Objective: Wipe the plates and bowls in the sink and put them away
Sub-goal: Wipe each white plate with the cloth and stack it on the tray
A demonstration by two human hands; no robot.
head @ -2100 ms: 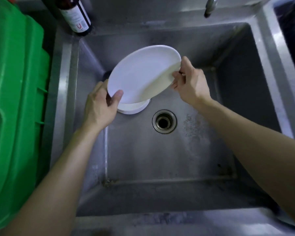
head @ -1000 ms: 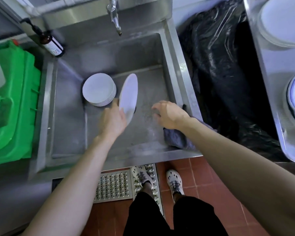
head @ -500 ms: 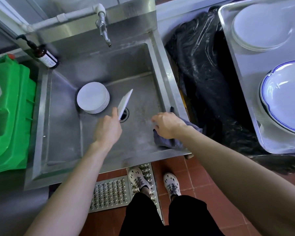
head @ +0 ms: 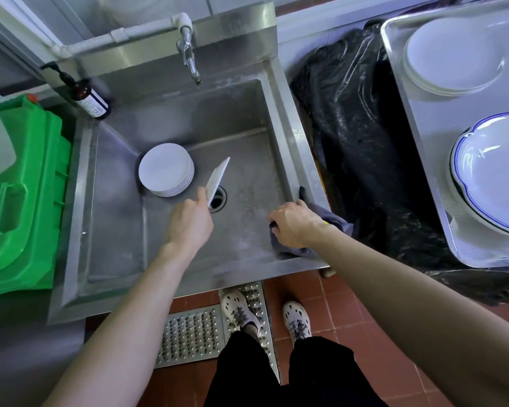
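Observation:
My left hand (head: 190, 223) grips a white plate (head: 217, 179) by its near edge and holds it on edge above the drain of the steel sink (head: 279, 118). A stack of several white plates (head: 165, 168) sits on the sink floor at the left. My right hand (head: 296, 224) grasps a grey cloth (head: 337, 223) draped over the sink's front right corner. On the steel tray (head: 417, 113) at the right lie a stack of white plates (head: 453, 55) and blue-rimmed bowls (head: 494, 174).
A green plastic bin (head: 24, 183) stands left of the sink. A dark pump bottle (head: 90, 102) sits at the sink's back left corner, a tap (head: 188, 58) above the basin. A black bin bag (head: 359, 136) fills the gap between sink and tray.
My right hand let go of the plate, moved to the sink's front right corner and took hold of the grey cloth. The left hand turned the plate on edge. My view pulled back.

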